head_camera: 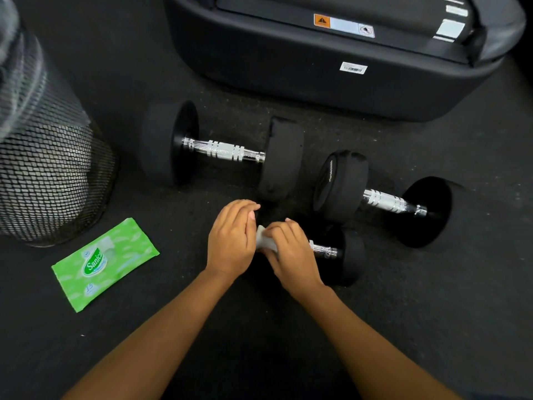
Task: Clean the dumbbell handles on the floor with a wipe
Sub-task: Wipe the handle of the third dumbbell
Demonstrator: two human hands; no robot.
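While the right hand (pixel 291 252) is curling its fingers round the white wipe (pixel 266 241) and clamping it onto the handle of the small dumbbell (pixel 346 255), the job is looking partway at best. That dumbbell is lying on the floor (pixel 432 313) nearest the person. The wipe is covering the handle's left stretch, and bare chrome is showing between the hand and the right-side weight. Left hand (pixel 230 241) is resting with fingers near straight and together over the dumbbell's left end, which it's hiding. I'm guessing it's steadying the thing against rolling; it isn't gripping as far as I can see. Big dumbbell (pixel 223 150) and mid-size dumbbell (pixel 389 201) are sitting further back, clear of both hands, with handles bare and shiny. Can't tell by looks whether either one is wiped already. So I'm reading what's left conservatively: the rest of this handle out to the right weight, then possibly two more handles. Green wipe pack (pixel 103 262) is lying off to the left beside the mesh bin (pixel 43 168), so fresh wipes and disposal are both looking close to hand. Black machine base (pixel 317 82) is sitting behind the dumbbells, not involved. Wipe is looking bunched rather than spread, so each pass is probably covering only a narrow band.
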